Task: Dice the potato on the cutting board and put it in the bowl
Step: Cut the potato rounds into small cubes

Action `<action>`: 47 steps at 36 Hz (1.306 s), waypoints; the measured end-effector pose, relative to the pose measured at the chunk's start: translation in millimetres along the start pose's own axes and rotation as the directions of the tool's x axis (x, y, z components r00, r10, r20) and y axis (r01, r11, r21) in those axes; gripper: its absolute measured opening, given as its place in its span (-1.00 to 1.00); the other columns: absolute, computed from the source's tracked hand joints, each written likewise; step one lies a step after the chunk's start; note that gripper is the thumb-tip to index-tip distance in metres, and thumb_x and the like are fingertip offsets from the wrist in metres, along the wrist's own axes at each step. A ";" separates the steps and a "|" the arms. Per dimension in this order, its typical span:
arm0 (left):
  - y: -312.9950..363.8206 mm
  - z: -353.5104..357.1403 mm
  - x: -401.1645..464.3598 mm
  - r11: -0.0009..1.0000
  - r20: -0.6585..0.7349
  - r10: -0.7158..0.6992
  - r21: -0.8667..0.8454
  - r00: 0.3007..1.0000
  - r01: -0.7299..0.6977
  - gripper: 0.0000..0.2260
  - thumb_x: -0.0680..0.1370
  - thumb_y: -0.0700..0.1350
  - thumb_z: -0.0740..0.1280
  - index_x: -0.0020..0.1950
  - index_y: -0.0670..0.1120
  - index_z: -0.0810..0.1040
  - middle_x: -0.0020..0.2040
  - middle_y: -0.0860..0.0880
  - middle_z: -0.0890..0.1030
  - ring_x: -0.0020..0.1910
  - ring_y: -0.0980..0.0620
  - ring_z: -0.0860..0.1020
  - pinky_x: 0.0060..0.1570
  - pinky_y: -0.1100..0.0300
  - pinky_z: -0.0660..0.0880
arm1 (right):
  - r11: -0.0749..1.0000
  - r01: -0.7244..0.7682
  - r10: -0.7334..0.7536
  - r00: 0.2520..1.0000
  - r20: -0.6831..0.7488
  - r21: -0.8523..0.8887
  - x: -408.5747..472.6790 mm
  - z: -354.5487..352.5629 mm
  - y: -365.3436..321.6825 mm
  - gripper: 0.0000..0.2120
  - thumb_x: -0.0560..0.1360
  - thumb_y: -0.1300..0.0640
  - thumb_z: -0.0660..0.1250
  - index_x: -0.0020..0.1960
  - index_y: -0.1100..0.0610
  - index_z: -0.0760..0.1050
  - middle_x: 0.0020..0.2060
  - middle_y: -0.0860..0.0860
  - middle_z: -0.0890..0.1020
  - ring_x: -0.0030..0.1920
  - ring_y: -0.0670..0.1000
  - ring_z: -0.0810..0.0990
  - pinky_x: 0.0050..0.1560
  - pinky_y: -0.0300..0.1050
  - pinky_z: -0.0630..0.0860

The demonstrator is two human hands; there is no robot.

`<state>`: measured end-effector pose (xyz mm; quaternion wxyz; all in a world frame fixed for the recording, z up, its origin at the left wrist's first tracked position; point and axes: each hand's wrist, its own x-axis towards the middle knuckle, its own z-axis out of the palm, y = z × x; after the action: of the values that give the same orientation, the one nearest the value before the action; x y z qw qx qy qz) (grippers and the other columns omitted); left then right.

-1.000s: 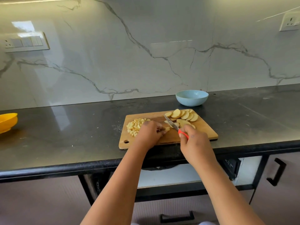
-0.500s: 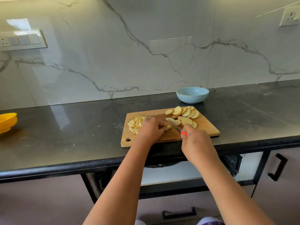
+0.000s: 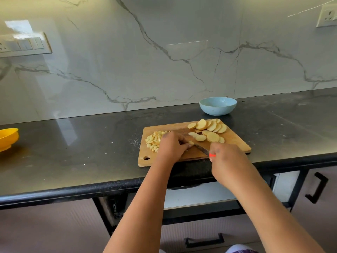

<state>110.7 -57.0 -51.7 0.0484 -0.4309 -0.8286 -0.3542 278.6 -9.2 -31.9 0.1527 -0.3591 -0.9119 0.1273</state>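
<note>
While the cutting board (image 3: 235,141) sits at centre frame near the counter's front edge, its stock reads as follows. Potato slices (image 3: 209,129): fanned rounds at the board's upper right, judged firm, light, wet-faced and so slippery; best held from above with curled fingertips, well back from the edge of the blade. Diced potato (image 3: 154,140): small pale heap at the board's left, loose, likely to scatter; best scooped rather than pinched. Left hand (image 3: 172,146): fingers curled, pressing a small potato piece (image 3: 191,142) that pokes out at the fingertips, touching the blade. Right hand (image 3: 225,157): fingers wrapped round the orange handle of the knife (image 3: 201,148), blade angled toward upper left. Bowl (image 3: 218,105): pale blue, just above the board; no potato visible inside.
</note>
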 end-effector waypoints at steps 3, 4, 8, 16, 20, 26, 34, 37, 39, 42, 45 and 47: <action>0.0 -0.2 -0.8 1.000 -0.002 0.002 -0.009 1.000 -0.002 -0.87 0.49 -0.09 0.47 -0.04 -0.12 0.72 -0.09 -0.03 0.69 -0.08 0.09 0.55 -0.06 0.30 0.37 | 0.999 0.031 -0.029 0.997 -0.065 0.022 -11.8 -7.2 3.3 -0.89 0.55 0.25 0.24 -0.01 0.06 0.45 -0.23 -0.03 0.46 -0.25 -0.05 0.47 -0.41 -0.23 0.32; 0.3 -0.7 -1.4 1.000 0.001 0.009 -0.009 1.000 -0.009 -0.88 0.49 -0.10 0.47 -0.04 -0.12 0.72 -0.09 -0.03 0.69 -0.09 0.10 0.54 -0.08 0.31 0.36 | 0.999 0.038 -0.035 0.996 -0.077 0.030 -11.1 -7.7 1.4 -0.90 0.56 0.24 0.24 0.00 0.06 0.45 -0.23 -0.03 0.47 -0.25 -0.05 0.48 -0.41 -0.23 0.33; 0.0 -1.1 -1.7 1.000 0.012 0.014 -0.003 1.000 -0.014 -0.88 0.51 -0.10 0.45 -0.04 -0.13 0.71 -0.10 -0.04 0.68 -0.13 0.10 0.52 -0.13 0.32 0.34 | 0.999 0.025 -0.024 0.998 -0.054 0.027 -1.8 0.4 -9.4 -0.86 0.56 0.28 0.24 -0.02 0.05 0.37 -0.27 -0.04 0.43 -0.30 -0.10 0.42 -0.43 -0.25 0.28; -0.8 -1.5 0.1 0.999 0.032 0.037 0.007 0.999 -0.038 -0.90 0.53 -0.14 0.42 -0.02 -0.12 0.71 -0.07 -0.03 0.69 -0.08 0.08 0.54 -0.04 0.28 0.42 | 0.986 0.080 -0.055 0.984 -0.172 0.145 6.6 22.6 -4.0 -0.92 0.59 0.21 0.21 -0.01 0.07 0.44 -0.29 -0.06 0.49 -0.30 -0.10 0.48 -0.38 -0.19 0.41; -2.4 0.5 1.4 1.000 0.049 0.025 0.010 0.998 -0.026 -0.91 0.53 -0.13 0.41 -0.02 -0.11 0.70 -0.08 -0.03 0.69 -0.05 0.05 0.57 -0.03 0.26 0.45 | 0.986 0.099 -0.077 0.983 -0.169 0.131 4.2 29.4 -4.9 -0.92 0.61 0.19 0.18 -0.05 0.06 0.40 -0.30 -0.03 0.49 -0.32 -0.08 0.48 -0.39 -0.19 0.39; -3.7 1.8 2.2 0.997 0.041 0.050 -0.054 0.998 -0.048 -0.94 0.51 -0.20 0.43 -0.07 -0.14 0.71 -0.03 0.00 0.70 -0.02 0.08 0.59 0.06 0.26 0.47 | 0.996 0.079 -0.075 0.993 -0.087 0.045 17.1 28.5 -18.2 -0.87 0.59 0.26 0.11 -0.08 0.06 0.29 -0.26 -0.01 0.45 -0.30 -0.03 0.42 -0.44 -0.18 0.24; -4.6 4.3 -2.4 0.999 -0.049 -0.018 -0.042 0.999 0.016 -0.92 0.50 -0.10 0.47 -0.09 -0.09 0.70 -0.12 0.00 0.66 -0.13 0.14 0.51 -0.20 0.38 0.34 | 0.992 0.065 -0.059 0.997 -0.056 0.107 -2.8 12.0 7.6 -0.91 0.57 0.22 0.25 -0.07 0.05 0.42 -0.26 -0.01 0.50 -0.28 -0.03 0.50 -0.37 -0.14 0.39; -5.3 6.3 -4.7 1.000 -0.083 0.003 0.008 0.997 -0.003 -0.88 0.50 -0.08 0.46 -0.07 -0.12 0.69 -0.11 -0.02 0.67 -0.12 0.08 0.54 -0.14 0.29 0.38 | 0.986 0.118 -0.100 0.983 -0.151 0.116 -5.7 7.6 9.9 -0.96 0.59 0.17 0.24 -0.03 0.05 0.43 -0.28 -0.02 0.52 -0.32 -0.06 0.49 -0.42 -0.18 0.35; -5.3 5.2 -6.0 1.000 -0.073 0.007 0.002 0.997 -0.007 -0.87 0.50 -0.09 0.46 -0.06 -0.15 0.69 -0.10 -0.04 0.68 -0.08 0.04 0.58 -0.10 0.26 0.42 | 0.981 0.144 -0.116 0.974 -0.194 0.133 -4.6 9.1 6.8 -0.96 0.59 0.17 0.23 -0.02 0.06 0.43 -0.30 -0.02 0.51 -0.35 -0.07 0.47 -0.45 -0.19 0.32; -6.4 3.0 -5.1 1.000 -0.046 -0.020 -0.013 0.999 0.020 -0.91 0.52 -0.13 0.44 -0.05 -0.12 0.70 -0.10 -0.04 0.69 -0.07 0.04 0.59 -0.10 0.28 0.41 | 0.984 0.132 -0.112 0.981 -0.160 0.122 -3.7 17.3 1.8 -0.92 0.59 0.20 0.21 -0.07 0.06 0.40 -0.31 -0.02 0.48 -0.35 -0.06 0.45 -0.44 -0.20 0.27; -6.2 2.2 -4.3 1.000 -0.014 -0.026 -0.018 1.000 0.026 -0.92 0.53 -0.16 0.42 -0.06 -0.08 0.71 -0.11 -0.01 0.70 -0.07 0.07 0.59 -0.10 0.31 0.41 | 0.990 0.107 -0.095 0.987 -0.128 0.087 -2.7 26.3 -6.0 -0.90 0.60 0.22 0.15 -0.08 0.07 0.35 -0.31 0.00 0.47 -0.33 -0.01 0.46 -0.42 -0.16 0.27; -5.2 1.3 -4.1 1.000 -0.005 -0.022 -0.013 1.000 0.022 -0.92 0.52 -0.16 0.42 -0.07 -0.08 0.72 -0.12 -0.01 0.70 -0.06 0.07 0.59 -0.07 0.29 0.44 | 0.994 0.107 -0.105 0.988 -0.111 0.019 1.6 27.7 -14.8 -0.90 0.60 0.23 0.12 -0.06 0.06 0.29 -0.32 -0.03 0.43 -0.35 -0.03 0.41 -0.45 -0.19 0.24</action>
<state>109.7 -60.9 -57.2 0.0438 -0.4213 -0.8308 -0.3610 258.1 -22.0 -52.1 0.2138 -0.3146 -0.9182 0.1106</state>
